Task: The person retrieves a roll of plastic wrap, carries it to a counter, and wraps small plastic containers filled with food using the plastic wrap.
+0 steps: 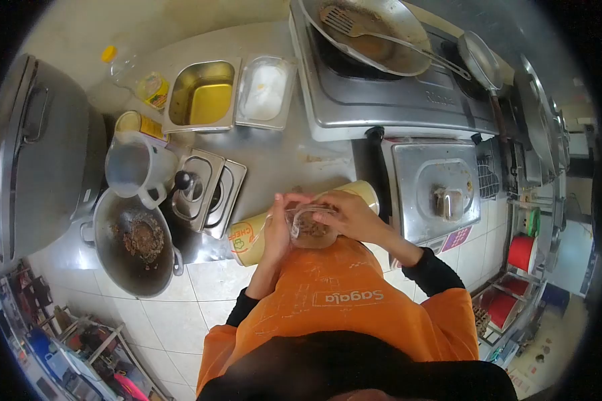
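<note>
Close to my apron, a clear plastic container with brown crumbly pieces inside is between my two hands. My left hand presses along its left side, fingers pointing away from me. On the far right rim, my right hand grips the clear plastic with bent fingers. Partly hidden behind both hands lies a long pale-yellow roll with red and green print, along the counter's front edge. Whether the container is a stiff tub or a soft bag is hard to make out.
A wok with brown crumbly food sits left, below a white jug. Behind stand an oil-filled metal pan and a tub of white contents. At right are a gas stove and a metal-lidded box.
</note>
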The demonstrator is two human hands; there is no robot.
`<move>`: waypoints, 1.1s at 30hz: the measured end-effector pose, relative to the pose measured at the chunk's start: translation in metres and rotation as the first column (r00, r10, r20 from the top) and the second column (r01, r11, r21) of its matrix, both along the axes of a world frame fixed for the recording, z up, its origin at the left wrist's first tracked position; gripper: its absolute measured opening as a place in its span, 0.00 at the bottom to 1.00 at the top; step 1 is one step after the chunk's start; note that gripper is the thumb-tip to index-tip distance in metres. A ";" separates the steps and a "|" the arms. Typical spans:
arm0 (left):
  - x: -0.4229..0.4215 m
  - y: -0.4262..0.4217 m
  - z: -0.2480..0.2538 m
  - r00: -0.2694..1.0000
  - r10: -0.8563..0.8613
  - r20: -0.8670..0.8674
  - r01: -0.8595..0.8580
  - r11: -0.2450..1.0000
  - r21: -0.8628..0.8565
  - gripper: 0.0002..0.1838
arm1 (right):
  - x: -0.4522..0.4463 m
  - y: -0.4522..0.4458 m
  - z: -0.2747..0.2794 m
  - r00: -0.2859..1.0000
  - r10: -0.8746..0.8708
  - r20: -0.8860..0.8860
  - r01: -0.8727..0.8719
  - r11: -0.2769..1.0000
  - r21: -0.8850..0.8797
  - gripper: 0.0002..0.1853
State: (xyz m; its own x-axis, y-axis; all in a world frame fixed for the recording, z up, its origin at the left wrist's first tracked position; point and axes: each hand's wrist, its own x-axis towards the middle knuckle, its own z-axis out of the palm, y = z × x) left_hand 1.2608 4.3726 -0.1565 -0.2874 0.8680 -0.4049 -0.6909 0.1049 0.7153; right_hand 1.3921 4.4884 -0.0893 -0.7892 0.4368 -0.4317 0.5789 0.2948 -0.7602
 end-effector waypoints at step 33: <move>-0.034 -0.069 -0.012 0.204 -0.050 -0.978 -0.349 0.929 -0.121 0.04 | -0.099 0.064 -0.134 0.976 0.116 0.186 -0.119 0.993 0.007 0.36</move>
